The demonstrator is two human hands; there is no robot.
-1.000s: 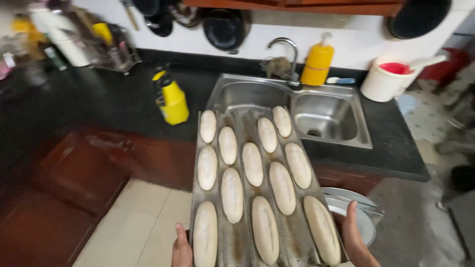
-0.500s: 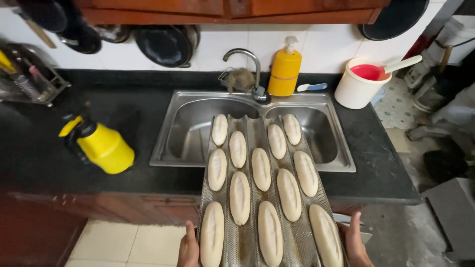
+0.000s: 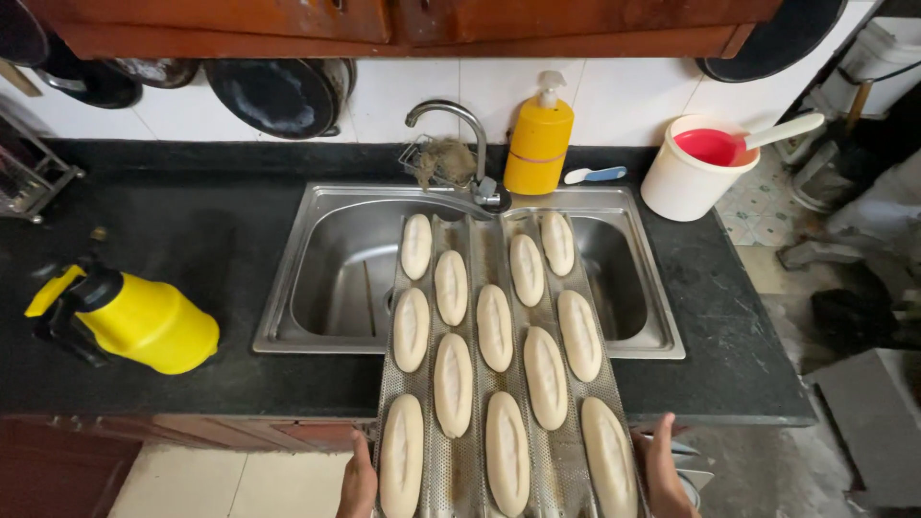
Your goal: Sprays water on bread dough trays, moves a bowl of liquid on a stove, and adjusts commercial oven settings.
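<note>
While both hands clamp the near end of the perforated baking tray [image 3: 499, 460], the person holds it level, stretching away over the steel sink [image 3: 336, 278]. On one edge the left hand [image 3: 358, 484] has its grip closed on the tray's left rim, thumb up along the metal; on the other, the right hand [image 3: 664, 468] has its grip closed on the right rim in the same way. Between the two grips lie pale, slashed raw dough loaves [image 3: 495, 327], laid in the tray's grooved channels and running forward from the hands. Beyond the tray's far end stands the tap [image 3: 451, 120], with a yellow soap dispenser [image 3: 539, 139] just to its right. Well off to the left of the left grip, a yellow spray bottle [image 3: 134, 321] lies on the black tabletop [image 3: 173, 230]. Far ahead of the right grip sits a white bucket [image 3: 686, 177].
</note>
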